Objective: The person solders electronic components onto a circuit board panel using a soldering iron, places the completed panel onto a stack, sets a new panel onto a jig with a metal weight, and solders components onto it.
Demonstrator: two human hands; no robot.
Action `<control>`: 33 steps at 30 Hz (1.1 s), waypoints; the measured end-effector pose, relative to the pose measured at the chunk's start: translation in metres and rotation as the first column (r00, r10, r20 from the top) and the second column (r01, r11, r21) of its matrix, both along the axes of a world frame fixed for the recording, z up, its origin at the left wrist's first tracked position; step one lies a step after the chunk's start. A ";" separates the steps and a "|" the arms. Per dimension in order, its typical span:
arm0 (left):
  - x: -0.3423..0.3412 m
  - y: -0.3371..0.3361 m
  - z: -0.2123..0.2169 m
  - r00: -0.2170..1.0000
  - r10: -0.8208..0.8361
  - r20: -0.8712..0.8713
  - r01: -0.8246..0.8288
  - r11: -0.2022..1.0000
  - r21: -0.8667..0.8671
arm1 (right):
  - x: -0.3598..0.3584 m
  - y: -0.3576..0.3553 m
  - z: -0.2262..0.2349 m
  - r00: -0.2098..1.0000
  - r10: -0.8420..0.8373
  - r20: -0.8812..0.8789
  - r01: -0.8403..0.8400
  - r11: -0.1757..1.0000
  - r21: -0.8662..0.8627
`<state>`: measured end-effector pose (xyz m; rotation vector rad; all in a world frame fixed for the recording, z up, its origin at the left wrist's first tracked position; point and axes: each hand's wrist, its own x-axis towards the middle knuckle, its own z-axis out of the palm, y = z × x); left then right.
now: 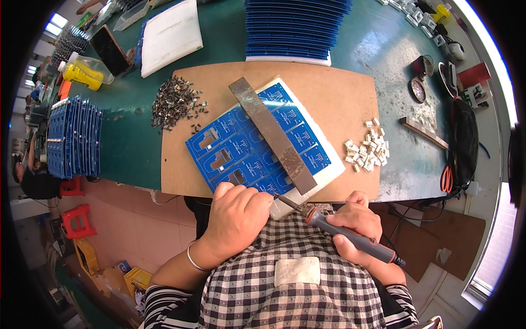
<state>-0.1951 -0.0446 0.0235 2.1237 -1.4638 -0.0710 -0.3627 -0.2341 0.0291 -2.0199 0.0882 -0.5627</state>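
A blue circuit board panel (pixel 235 147) lies slanted on a white foam pad (pixel 324 176). Across it rests a flat brown metal bar (pixel 272 133). My right hand (pixel 357 223) grips a grey soldering iron (pixel 359 241), its tip pointing left at the panel's near corner. Beside that tip, my left hand (pixel 241 213) is closed over the panel's near edge; its fingers are curled and hide whatever they pinch. Left of the panel is a heap of small dark components (pixel 176 103). White connectors (pixel 368 148) lie in a loose pile to the right.
Under the work is a brown board (pixel 350 90) on a green table (pixel 223 34). Stacked blue panels stand at the back (pixel 296 27) and left (pixel 74 140). A phone (pixel 109 50), yellow-labelled bottle (pixel 86 72), wooden stick (pixel 423 132) and orange-handled scissors (pixel 446 179) lie around.
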 end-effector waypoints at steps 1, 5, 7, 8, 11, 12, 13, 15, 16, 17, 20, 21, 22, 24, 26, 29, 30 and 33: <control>0.000 0.000 0.000 1.000 -0.002 -0.010 0.003 1.000 0.011 | 0.000 0.000 0.000 1.000 0.002 0.002 -0.002 1.000 0.008; -0.001 -0.001 -0.001 1.000 -0.003 -0.003 0.003 1.000 -0.006 | -0.002 0.001 -0.001 1.000 0.011 0.002 -0.011 1.000 -0.011; -0.001 -0.001 -0.001 1.000 -0.008 -0.002 0.008 1.000 0.017 | -0.003 0.002 -0.002 1.000 0.008 0.005 -0.008 1.000 0.005; -0.001 -0.001 0.000 1.000 -0.007 0.008 0.007 1.000 -0.002 | -0.004 0.002 -0.002 1.000 0.011 0.001 -0.011 1.000 -0.008; -0.002 -0.001 0.000 1.000 0.010 0.016 -0.010 1.000 -0.010 | -0.005 0.003 -0.002 1.000 0.003 0.006 -0.003 1.000 -0.004; -0.002 0.000 0.000 1.000 0.007 0.027 -0.007 1.000 -0.009 | -0.005 0.003 -0.002 1.000 0.005 0.004 -0.005 1.000 -0.002; -0.002 0.001 0.000 1.000 0.002 0.029 -0.002 1.000 0.010 | -0.005 0.003 -0.002 1.000 0.000 0.004 0.000 1.000 0.015; -0.002 0.003 0.001 0.999 0.010 0.039 -0.009 1.000 -0.027 | -0.007 0.002 -0.003 1.000 0.002 -0.001 -0.002 1.000 0.002; -0.002 0.005 0.001 0.999 0.009 0.033 -0.008 1.000 -0.030 | -0.008 0.002 -0.003 1.000 0.001 -0.013 -0.001 1.000 0.010; -0.001 0.007 0.001 0.999 0.016 0.041 -0.014 0.999 -0.046 | -0.009 0.001 -0.003 1.000 -0.002 -0.004 0.002 1.000 0.005; -0.002 0.014 0.005 0.999 0.006 -0.054 -0.015 0.985 -0.171 | -0.012 0.001 -0.004 1.000 0.027 0.012 -0.027 0.999 0.030; -0.004 0.017 0.008 0.968 -0.025 -0.250 -0.028 0.978 -0.208 | -0.011 0.004 -0.005 0.999 -0.005 0.047 -0.003 0.985 0.170; -0.006 0.018 0.010 0.902 -0.073 -0.425 -0.040 0.968 -0.249 | -0.010 0.007 -0.005 0.995 -0.050 0.087 0.018 0.940 0.340; -0.006 0.014 0.009 0.869 -0.192 -0.456 0.036 0.944 -0.328 | -0.004 0.018 -0.007 0.996 -0.030 0.080 -0.011 0.882 0.471; -0.006 0.010 0.008 0.798 -0.379 -0.469 0.175 0.890 -0.421 | 0.007 0.023 -0.011 0.986 0.063 0.156 -0.144 0.799 0.584; -0.008 0.005 0.008 0.796 -0.452 -0.401 0.271 0.860 -0.432 | 0.022 0.030 -0.016 0.977 0.146 0.155 -0.205 0.845 0.494; -0.008 0.004 0.009 0.797 -0.453 -0.399 0.272 0.860 -0.432 | 0.025 0.033 -0.016 0.977 0.153 0.146 -0.207 0.835 0.510; -0.010 0.003 0.010 0.833 -0.391 -0.390 0.222 0.884 -0.412 | 0.028 0.034 -0.015 0.981 0.133 0.138 -0.169 0.941 0.295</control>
